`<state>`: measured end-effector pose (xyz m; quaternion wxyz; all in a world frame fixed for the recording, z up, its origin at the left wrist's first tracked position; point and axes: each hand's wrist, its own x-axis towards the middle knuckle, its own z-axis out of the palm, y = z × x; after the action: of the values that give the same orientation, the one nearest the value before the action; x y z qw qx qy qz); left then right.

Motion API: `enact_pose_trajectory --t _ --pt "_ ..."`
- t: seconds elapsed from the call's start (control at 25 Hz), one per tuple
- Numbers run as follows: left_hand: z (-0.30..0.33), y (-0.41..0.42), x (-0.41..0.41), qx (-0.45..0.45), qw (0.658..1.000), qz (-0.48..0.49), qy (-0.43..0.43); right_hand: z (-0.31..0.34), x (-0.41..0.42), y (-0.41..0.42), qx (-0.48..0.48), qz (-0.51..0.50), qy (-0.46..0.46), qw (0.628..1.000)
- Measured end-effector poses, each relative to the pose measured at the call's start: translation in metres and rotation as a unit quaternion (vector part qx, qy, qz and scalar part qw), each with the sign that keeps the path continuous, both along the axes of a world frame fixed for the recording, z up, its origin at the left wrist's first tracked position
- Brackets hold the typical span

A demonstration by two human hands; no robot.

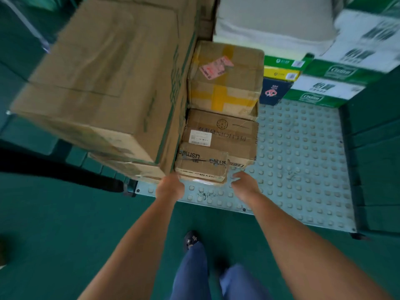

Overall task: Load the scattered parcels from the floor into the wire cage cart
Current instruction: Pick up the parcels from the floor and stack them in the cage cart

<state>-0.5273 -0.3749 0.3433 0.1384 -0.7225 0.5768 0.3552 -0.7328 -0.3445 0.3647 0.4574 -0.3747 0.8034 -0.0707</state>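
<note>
Parcels fill the left and far parts of the studded cart deck (pixel 303 161). Nearest the edge sits a small taped box (pixel 201 164) printed "usmile", resting on the deck against a larger labelled carton (pixel 223 135) behind it. The left hand (pixel 170 187) is at the small box's near left corner, fingers hidden beyond the knuckles, so I cannot tell its grip. The right hand (pixel 244 182) hovers just beside the near right corner, fingers loosely spread and apart from the cardboard. A big brown carton (pixel 97 79) stands on the left; green and white boxes (pixel 337 83) line the far right.
</note>
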Motion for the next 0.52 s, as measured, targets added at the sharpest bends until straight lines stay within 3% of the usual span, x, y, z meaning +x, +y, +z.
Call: enact_pose_trajectory --t 0.16,0.36,0.52 --pt "0.064 0.056 0.012 -0.009 0.997 0.075 0.014 0.045 0.009 0.034 -0.013 0.080 -0.004 0.997" --pt "0.130 0.164 0.035 -0.004 0.990 0.140 -0.035 0.091 0.029 0.082 -0.022 0.228 -0.014 0.973" --pt "0.164 0.264 0.068 -0.037 0.960 0.278 -0.024 0.102 0.077 0.121 -0.041 0.322 -0.009 0.946"
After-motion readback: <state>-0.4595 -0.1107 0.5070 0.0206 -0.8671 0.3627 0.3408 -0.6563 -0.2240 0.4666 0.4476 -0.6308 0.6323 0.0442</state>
